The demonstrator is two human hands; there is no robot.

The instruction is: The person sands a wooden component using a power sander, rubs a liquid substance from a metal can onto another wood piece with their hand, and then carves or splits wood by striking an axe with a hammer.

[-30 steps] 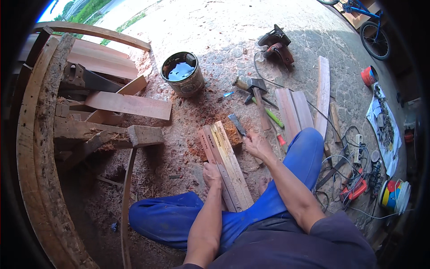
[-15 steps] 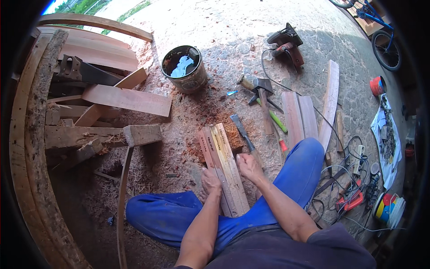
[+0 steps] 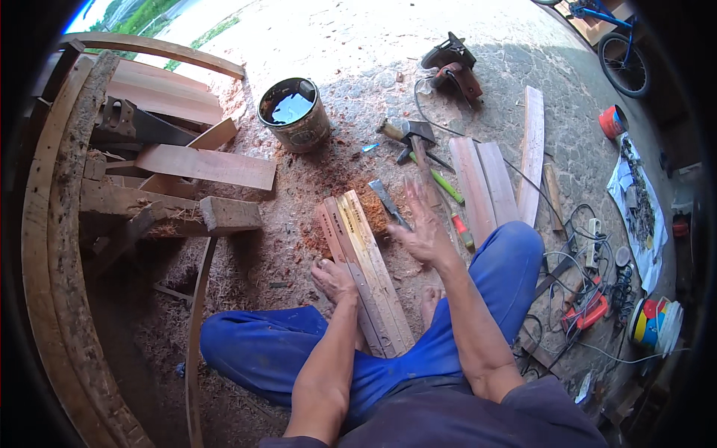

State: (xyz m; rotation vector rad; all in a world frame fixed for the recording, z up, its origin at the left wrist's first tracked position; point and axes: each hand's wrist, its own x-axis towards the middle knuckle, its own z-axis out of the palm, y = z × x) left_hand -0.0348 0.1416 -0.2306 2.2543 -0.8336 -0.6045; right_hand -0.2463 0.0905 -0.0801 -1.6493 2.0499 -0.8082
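You're in a rough, semi-open woodworking shop: the shaded concrete floor runs straight out into bright sun, w/ greenery beyond. Timber shows it 1st: planks piled on your L, cut boards flat on your R, plus strips w/ small slots right in front of you. Tools lie on the ground, e.g. a chisel, a hammer & a circular saw; a handsaw rests among the planks. Sawdust litters the area nr. a grimy bucket. You've also a power strip far R, & a bicycle (hardly std. workshop kit) upper R.
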